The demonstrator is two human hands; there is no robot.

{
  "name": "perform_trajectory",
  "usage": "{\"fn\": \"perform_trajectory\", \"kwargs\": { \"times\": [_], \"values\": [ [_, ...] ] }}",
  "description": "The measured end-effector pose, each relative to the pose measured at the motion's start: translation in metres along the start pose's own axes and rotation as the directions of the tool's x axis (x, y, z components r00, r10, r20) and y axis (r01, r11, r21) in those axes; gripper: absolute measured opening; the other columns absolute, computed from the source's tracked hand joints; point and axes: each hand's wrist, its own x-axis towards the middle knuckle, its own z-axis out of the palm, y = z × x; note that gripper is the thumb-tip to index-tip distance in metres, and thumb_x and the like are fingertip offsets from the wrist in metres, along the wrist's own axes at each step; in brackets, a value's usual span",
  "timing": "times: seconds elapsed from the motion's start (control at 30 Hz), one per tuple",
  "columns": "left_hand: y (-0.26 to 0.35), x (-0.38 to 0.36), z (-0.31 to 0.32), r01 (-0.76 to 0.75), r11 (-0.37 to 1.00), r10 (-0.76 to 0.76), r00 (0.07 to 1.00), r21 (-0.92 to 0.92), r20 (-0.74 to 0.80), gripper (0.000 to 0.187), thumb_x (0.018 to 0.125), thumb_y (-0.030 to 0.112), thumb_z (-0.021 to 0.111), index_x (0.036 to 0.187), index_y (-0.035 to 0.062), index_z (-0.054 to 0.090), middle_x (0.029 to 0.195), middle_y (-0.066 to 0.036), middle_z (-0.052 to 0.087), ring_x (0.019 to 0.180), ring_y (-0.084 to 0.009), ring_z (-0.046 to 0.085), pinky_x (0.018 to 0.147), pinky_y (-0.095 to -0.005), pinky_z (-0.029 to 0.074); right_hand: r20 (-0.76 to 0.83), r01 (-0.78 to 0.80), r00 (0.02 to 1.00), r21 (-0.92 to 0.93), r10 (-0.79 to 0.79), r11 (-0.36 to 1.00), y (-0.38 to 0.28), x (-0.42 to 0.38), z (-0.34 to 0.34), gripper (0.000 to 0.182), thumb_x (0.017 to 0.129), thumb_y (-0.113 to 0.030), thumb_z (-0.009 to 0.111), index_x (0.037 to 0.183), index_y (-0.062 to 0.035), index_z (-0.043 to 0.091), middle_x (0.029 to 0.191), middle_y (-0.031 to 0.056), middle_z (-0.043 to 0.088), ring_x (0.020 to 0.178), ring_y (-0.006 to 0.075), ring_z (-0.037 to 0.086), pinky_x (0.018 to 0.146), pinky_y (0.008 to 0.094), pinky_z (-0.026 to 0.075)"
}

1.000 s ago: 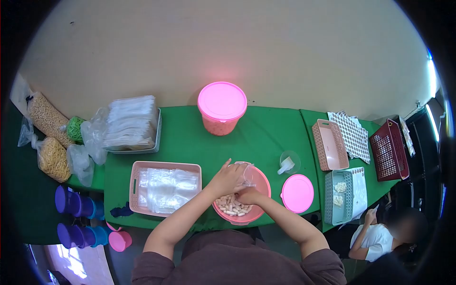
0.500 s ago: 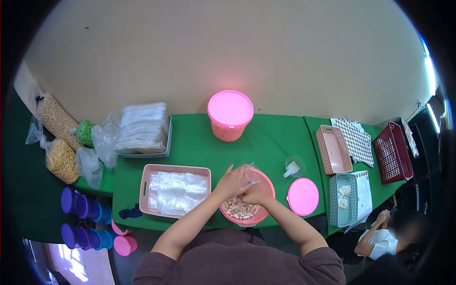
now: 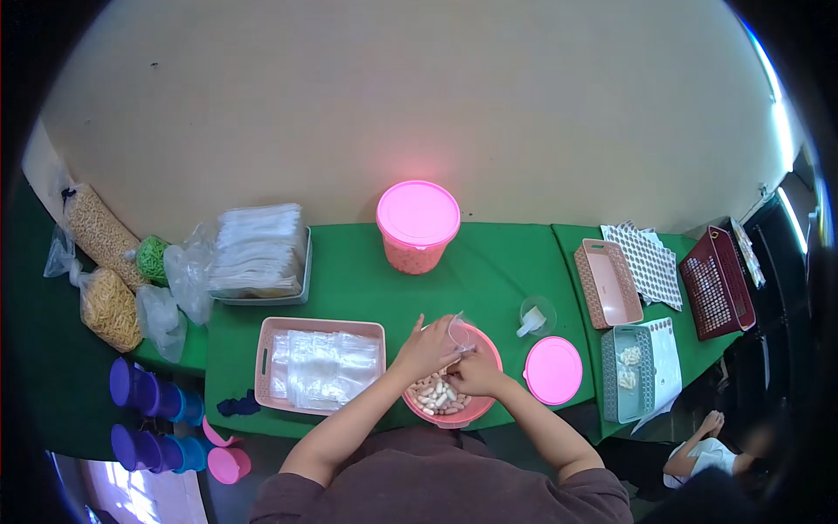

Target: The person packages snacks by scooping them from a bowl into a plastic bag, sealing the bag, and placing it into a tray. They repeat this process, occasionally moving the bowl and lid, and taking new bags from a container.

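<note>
A pink tub [image 3: 483, 403] holding pale, oblong pieces [image 3: 438, 395] stands near the table's front edge. Over its left rim is my left hand [image 3: 428, 351], closed on a clear plastic bag [image 3: 461, 330] that reaches above the tub. My right hand [image 3: 474, 373] is over the tub beside the bag, fingers bent together and pointing down; whatever they hold is hidden. To the right of the tub lies a round pink lid [image 3: 554, 371]. A tray [image 3: 262, 384] of clear bags sits to the left.
A lidded pink container [image 3: 417, 229] stands near the wall. A clear cup [image 3: 538, 316] lies right of centre. Baskets [image 3: 608, 284] and patterned sheets are at right, bagged snacks [image 3: 109, 307] and stacked bags at left. A seated person [image 3: 698, 450] is at lower right.
The camera view has shifted, so the table sits slightly lower. My right hand has risen a little relative to the tub, its bent fingers now nearer the bag.
</note>
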Motion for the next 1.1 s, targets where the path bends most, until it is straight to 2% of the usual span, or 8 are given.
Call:
{"fn": "perform_trajectory", "kwargs": {
  "times": [0.17,0.37,0.43,0.5,0.57,0.73,0.93,1.1],
  "values": [
    [0.001,0.001,0.000,0.051,0.996,-0.051,0.999,-0.079,0.006,0.079,0.076,0.042,0.072,0.132,-0.0023,0.038,0.128,-0.022,0.052,0.115,-0.0366,0.055,0.112,-0.0535,0.023,-0.033,-0.075,0.996,0.107,0.079,0.991,-0.007,-0.030,-0.024,0.024,0.084,-0.029,0.061,0.081,-0.0075,0.072,0.065,0.0086,0.061,0.077,0.0224,0.056,0.083,0.0407,0.035],
    [0.001,-0.001,0.002,0.001,1.000,-0.001,1.000,0.031,0.000,0.083,0.077,0.046,0.071,0.134,-0.0017,0.035,0.126,-0.022,0.054,0.116,-0.0336,0.056,0.110,-0.0559,0.026,-0.086,-0.192,0.965,0.420,0.250,0.887,-0.017,-0.060,-0.055,0.023,0.086,-0.022,0.062,0.084,0.0001,0.068,0.066,0.0110,0.059,0.064,0.0231,0.052,0.064,0.0335,0.041],
    [0.001,-0.001,0.002,-0.022,0.997,0.021,1.000,0.068,0.012,0.083,0.076,0.046,0.071,0.135,-0.0009,0.036,0.126,-0.021,0.054,0.117,-0.0325,0.055,0.110,-0.0566,0.026,-0.222,-0.186,0.922,0.461,0.316,0.868,-0.019,-0.071,-0.062,0.025,0.087,-0.021,0.062,0.085,0.0030,0.066,0.065,0.0114,0.057,0.059,0.0204,0.049,0.055,0.0316,0.038],
    [0.001,-0.001,0.002,-0.044,0.994,0.042,0.999,0.104,0.024,0.082,0.076,0.046,0.071,0.135,-0.0001,0.037,0.126,-0.019,0.055,0.117,-0.0314,0.055,0.110,-0.0572,0.026,-0.242,-0.222,0.904,0.436,0.351,0.872,-0.027,-0.078,-0.079,0.024,0.087,-0.020,0.061,0.084,0.0027,0.067,0.065,0.0112,0.057,0.059,0.0176,0.049,0.056,0.0320,0.038],
    [0.000,-0.001,0.001,-0.094,0.990,0.088,0.994,0.102,0.060,0.080,0.074,0.046,0.072,0.135,0.0043,0.040,0.127,-0.015,0.055,0.118,-0.0292,0.054,0.110,-0.0603,0.024,-0.326,-0.301,0.849,0.348,0.415,0.888,-0.024,-0.087,-0.089,0.025,0.087,-0.022,0.063,0.082,0.0019,0.067,0.065,0.0157,0.059,0.059,0.0257,0.056,0.057,0.0375,0.043],
    [0.000,-0.001,0.001,-0.124,0.990,0.118,0.989,0.064,0.087,0.083,0.068,0.048,0.075,0.135,0.0101,0.044,0.132,-0.012,0.053,0.123,-0.0277,0.050,0.112,-0.0630,0.014,-0.496,-0.394,0.743,0.219,0.449,0.893,-0.029,-0.090,-0.112,0.023,0.085,-0.022,0.065,0.079,0.0003,0.067,0.063,0.0165,0.058,0.059,0.0285,0.056,0.055,0.0393,0.041],
    [-0.008,-0.006,0.011,-0.223,0.974,0.218,0.970,0.033,0.106,0.084,0.064,0.049,0.078,0.133,0.0120,0.046,0.129,-0.010,0.053,0.126,-0.0269,0.046,0.112,-0.0655,0.004,-0.486,-0.462,0.784,-0.038,0.387,0.886,-0.043,-0.075,-0.108,0.020,0.081,-0.021,0.068,0.083,-0.0009,0.067,0.067,0.0160,0.060,0.062,0.0311,0.058,0.057,0.0406,0.044],
    [-0.008,-0.010,0.008,-0.254,0.967,0.248,0.958,0.027,0.141,0.084,0.063,0.048,0.078,0.132,0.0111,0.048,0.128,-0.009,0.054,0.125,-0.0271,0.047,0.112,-0.0656,0.000,-0.544,-0.417,0.753,0.039,0.370,0.908,-0.060,-0.064,-0.107,0.023,0.075,-0.012,0.074,0.093,-0.0015,0.066,0.081,0.0154,0.062,0.066,0.0279,0.059,0.060,0.0380,0.047]
  ]
}}
